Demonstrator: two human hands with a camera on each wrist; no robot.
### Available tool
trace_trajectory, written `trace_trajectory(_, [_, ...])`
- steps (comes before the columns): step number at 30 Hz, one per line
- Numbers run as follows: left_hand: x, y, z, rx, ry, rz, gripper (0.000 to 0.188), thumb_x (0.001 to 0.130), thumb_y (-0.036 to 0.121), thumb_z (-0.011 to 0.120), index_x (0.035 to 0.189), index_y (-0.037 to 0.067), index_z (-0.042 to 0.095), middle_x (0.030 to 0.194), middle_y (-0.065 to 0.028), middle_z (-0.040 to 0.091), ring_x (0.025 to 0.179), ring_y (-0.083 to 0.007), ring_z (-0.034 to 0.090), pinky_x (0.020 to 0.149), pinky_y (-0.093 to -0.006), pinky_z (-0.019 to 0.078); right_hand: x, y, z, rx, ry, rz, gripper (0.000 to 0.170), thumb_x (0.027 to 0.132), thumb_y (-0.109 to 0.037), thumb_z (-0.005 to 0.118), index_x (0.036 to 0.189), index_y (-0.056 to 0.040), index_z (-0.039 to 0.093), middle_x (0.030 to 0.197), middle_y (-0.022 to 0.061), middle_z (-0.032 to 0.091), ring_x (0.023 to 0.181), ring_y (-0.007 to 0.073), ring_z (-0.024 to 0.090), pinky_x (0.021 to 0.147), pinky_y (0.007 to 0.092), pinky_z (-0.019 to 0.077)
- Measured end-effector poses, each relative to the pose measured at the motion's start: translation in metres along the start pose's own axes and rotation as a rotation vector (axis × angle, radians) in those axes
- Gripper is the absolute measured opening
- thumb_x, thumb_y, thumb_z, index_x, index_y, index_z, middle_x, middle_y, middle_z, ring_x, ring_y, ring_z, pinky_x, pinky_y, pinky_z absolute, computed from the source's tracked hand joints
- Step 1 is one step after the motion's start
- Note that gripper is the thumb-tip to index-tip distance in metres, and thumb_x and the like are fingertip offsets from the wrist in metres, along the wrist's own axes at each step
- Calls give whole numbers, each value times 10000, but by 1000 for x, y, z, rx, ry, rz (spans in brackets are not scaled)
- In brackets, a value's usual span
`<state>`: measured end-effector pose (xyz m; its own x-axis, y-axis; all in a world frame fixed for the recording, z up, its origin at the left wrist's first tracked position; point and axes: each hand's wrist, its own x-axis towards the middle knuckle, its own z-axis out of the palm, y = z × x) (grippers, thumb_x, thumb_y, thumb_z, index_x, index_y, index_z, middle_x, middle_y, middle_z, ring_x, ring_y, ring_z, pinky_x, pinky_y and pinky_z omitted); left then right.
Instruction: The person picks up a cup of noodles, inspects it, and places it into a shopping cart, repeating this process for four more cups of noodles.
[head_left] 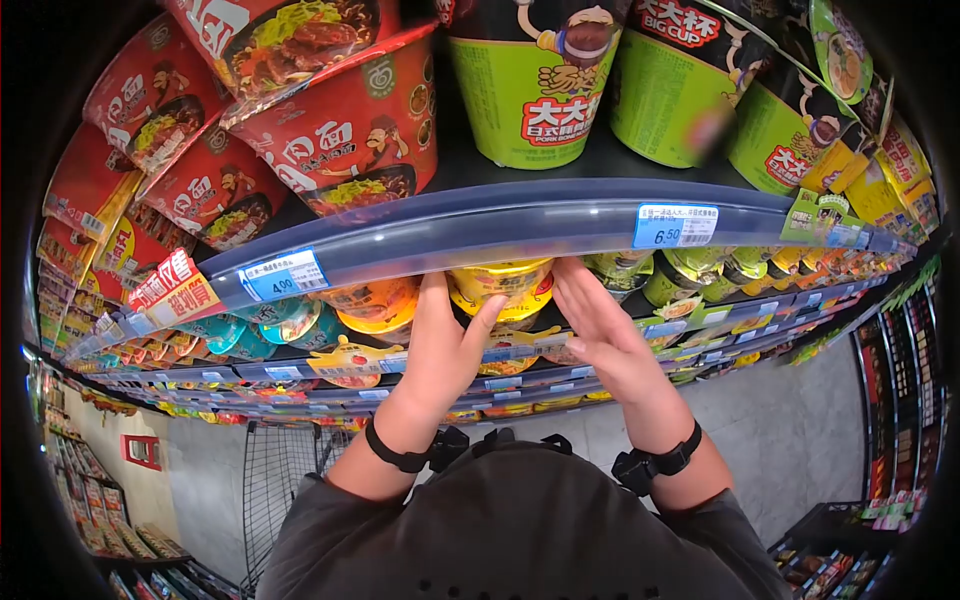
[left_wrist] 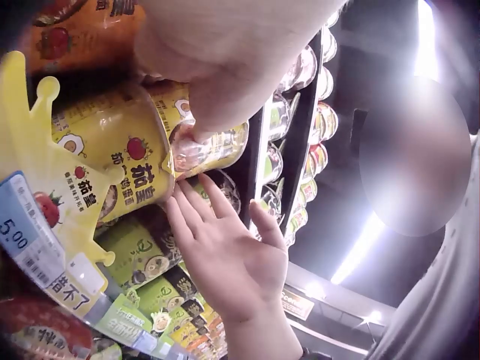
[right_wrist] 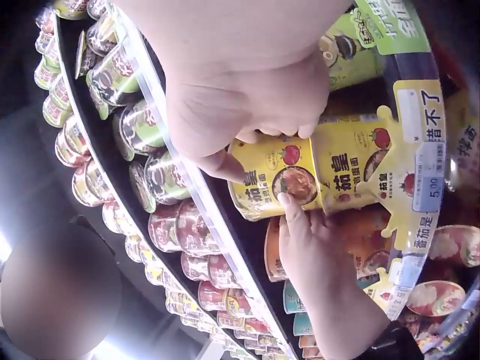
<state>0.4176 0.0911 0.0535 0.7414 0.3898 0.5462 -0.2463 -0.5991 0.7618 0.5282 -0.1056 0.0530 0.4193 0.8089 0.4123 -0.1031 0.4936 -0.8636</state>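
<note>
A yellow instant noodle cup (right_wrist: pixel 262 176) with tomato pictures sits atop a matching lower cup (right_wrist: pixel 345 180) on a shelf. My left hand (head_left: pixel 445 345) holds the upper cup from its left side, its thumb (left_wrist: pixel 204 129) lying across the printed front. On the opposite side my right hand (head_left: pixel 615 345) has its fingers fairly straight, fingertips right at the cup; its palm faces inward and its thumb stands off from the fingers. From the head view, the blue shelf edge above hides part of both hands' fingertips and the back of the cup.
Above the hands runs a shelf strip (head_left: pixel 480 225) carrying price tags, with red noodle bowls (head_left: pixel 350 130) and green cups (head_left: pixel 525 100) over it. Orange cups (head_left: pixel 375 305) flank the yellow ones on the left, green cups on the right. A wire cart (head_left: pixel 285 470) stands at lower left.
</note>
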Motion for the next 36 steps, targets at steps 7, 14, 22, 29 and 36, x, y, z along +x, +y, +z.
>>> trace_trajectory(7, [-4,3,6,170,50,22,826,957,120,720,1584,-86,222,1528,-296,434,1414,-399,454,1181,-439,354,-43,-25,10,-22,84,82,901,891,-103,631,1647,17,154,1715,218,185,1598,335,186,1294,471,137])
trace_trajectory(14, [-53,19,0,206,153,79,783,960,123,691,1578,-86,257,1565,-295,413,1449,-420,431,1207,-446,336,-145,-39,-1,51,135,194,687,965,-191,615,1568,27,367,1496,299,516,1387,390,533,1174,501,391])
trace_trajectory(22, [-191,54,-49,308,-40,-24,346,946,35,645,1291,11,624,1308,-187,638,1251,-375,597,1069,-423,464,-247,-23,13,59,289,384,419,994,-156,592,1372,24,571,1225,188,690,1118,281,670,988,412,499])
trace_trajectory(29, [-347,64,-133,477,61,-371,270,885,-57,529,1087,3,698,877,-132,666,763,-237,638,678,-334,507,-296,38,44,138,310,702,144,1003,-113,544,1059,-24,642,701,13,529,653,139,502,636,307,396])
trace_trajectory(36, [-474,85,-238,636,411,-701,127,863,15,540,840,-23,659,724,-212,624,651,-362,619,632,-410,487,-271,66,100,126,138,908,113,1003,-99,502,933,-46,573,589,-37,352,502,96,302,503,284,255])
